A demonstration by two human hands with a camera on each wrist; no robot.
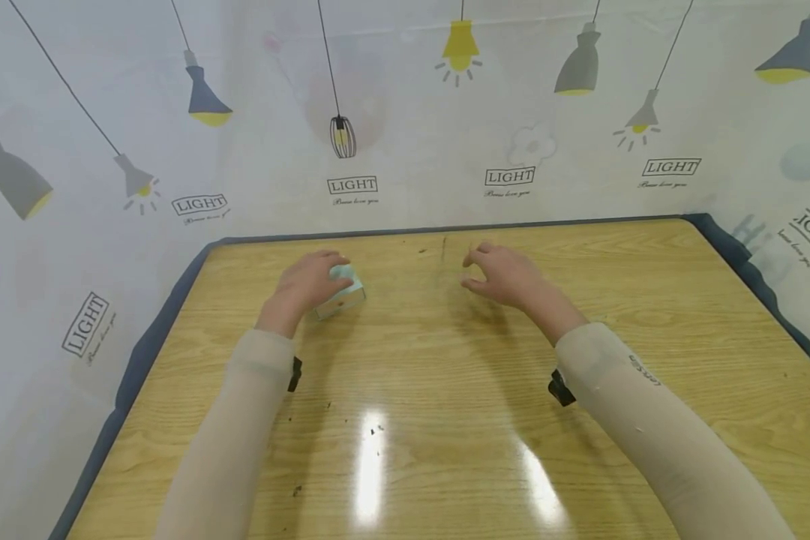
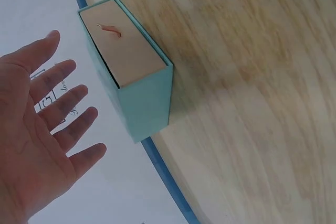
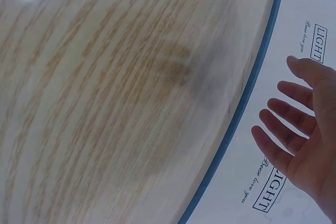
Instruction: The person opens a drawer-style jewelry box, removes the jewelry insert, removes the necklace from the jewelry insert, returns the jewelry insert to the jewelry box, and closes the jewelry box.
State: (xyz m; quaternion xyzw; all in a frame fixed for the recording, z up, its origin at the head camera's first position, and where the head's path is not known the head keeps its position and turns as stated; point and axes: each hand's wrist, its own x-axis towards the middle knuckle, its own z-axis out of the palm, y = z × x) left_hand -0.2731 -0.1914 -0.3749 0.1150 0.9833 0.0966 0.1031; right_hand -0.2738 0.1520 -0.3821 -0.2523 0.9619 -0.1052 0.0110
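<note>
Sitting beside my left hand (image 1: 307, 281): one teal box (image 2: 128, 64)

My pale sleeves (image 1: 648, 427) enter from seven and five o'clock, a black device (image 1: 562, 388) at each wrist. Over the bench (image 1: 432, 352), my left hand is at ten o'clock, fingers spread and gripping nothing; my right hand (image 1: 509, 279) is at one o'clock, its fingers loosely curved, also free. The teal box stands on the bench toward my left hand's four o'clock, its tan inset (image 2: 118, 45) showing a small orange tab (image 2: 110, 29). Beyond, at twelve, hangs a white backdrop (image 1: 425, 180) printed with lamps (image 1: 460, 45).
</note>
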